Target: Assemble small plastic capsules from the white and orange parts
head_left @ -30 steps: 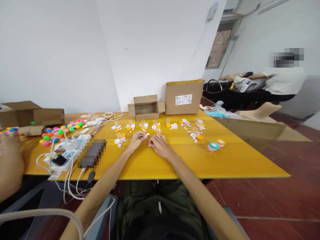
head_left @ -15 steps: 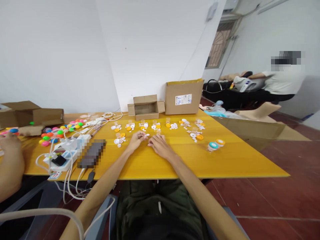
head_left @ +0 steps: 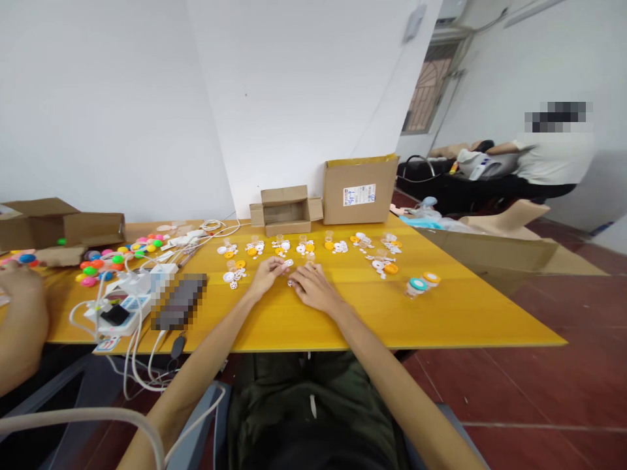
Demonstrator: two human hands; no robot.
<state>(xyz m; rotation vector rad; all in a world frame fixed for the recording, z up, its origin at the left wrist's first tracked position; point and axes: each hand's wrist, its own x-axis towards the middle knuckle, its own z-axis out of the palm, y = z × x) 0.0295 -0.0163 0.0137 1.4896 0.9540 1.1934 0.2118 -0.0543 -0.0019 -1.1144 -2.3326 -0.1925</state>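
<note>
My left hand [head_left: 266, 277] pinches a small white plastic disc with holes [head_left: 289, 263] between thumb and fingertips, just above the table. Close beside it, my right hand [head_left: 314, 286] has its fingers bent downward, with a second small white holed piece [head_left: 290, 283] at the fingertips. Behind the right hand, a small clear cup [head_left: 310, 259] is partly hidden. Several little groups of white pieces, orange rings and clear cups lie beyond the hands, among them an orange ring [head_left: 328, 246] and white pieces [head_left: 341, 247]. To the left sits a white ring [head_left: 228, 277].
Two lidded jars, one teal-topped [head_left: 418, 286] and one orange-topped [head_left: 431, 279], stand right. Cardboard boxes [head_left: 360, 196] line the back. Leftward are a blurred dark device [head_left: 180, 303], a power strip [head_left: 128, 313], cables, coloured balls [head_left: 91, 270] and another person's arm [head_left: 22, 320].
The white disc in my left hand has turned to show more of its holed face. A small white piece now shows at my right fingertips, and the right hand has shifted slightly.
</note>
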